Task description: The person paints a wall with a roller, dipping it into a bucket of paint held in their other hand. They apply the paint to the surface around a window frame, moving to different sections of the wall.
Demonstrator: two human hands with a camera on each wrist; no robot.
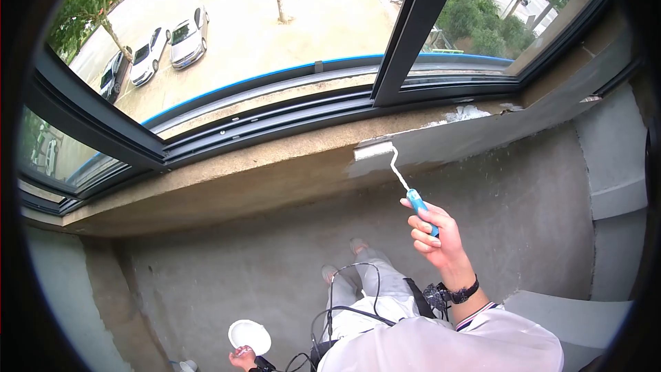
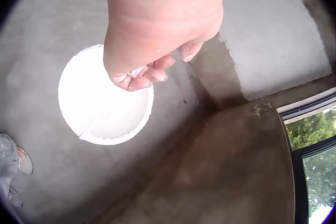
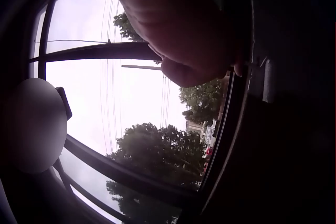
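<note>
My right hand (image 1: 441, 238) grips the blue handle of a small paint roller (image 1: 373, 151). Its white sleeve lies against the low wall (image 1: 289, 173) just under the window ledge, at the left end of a fresh pale grey coat (image 1: 447, 139). In the right wrist view the hand is dark, with the roller (image 3: 269, 81) beyond it. Low down, my left hand (image 1: 242, 357) holds a round white bucket (image 1: 233, 327) at its edge. In the left wrist view, curled fingers overlap the bucket's rim (image 2: 107, 141); white smears mark the fingers, and the grip's far side is hidden.
Above the wall runs a dark-framed sliding window (image 1: 275, 114) with a rough ledge (image 1: 227, 165); parked cars (image 1: 186, 41) stand outside. A white container (image 1: 186, 366) sits on the floor at bottom left. Black cables (image 1: 332, 296) hang across the person's front.
</note>
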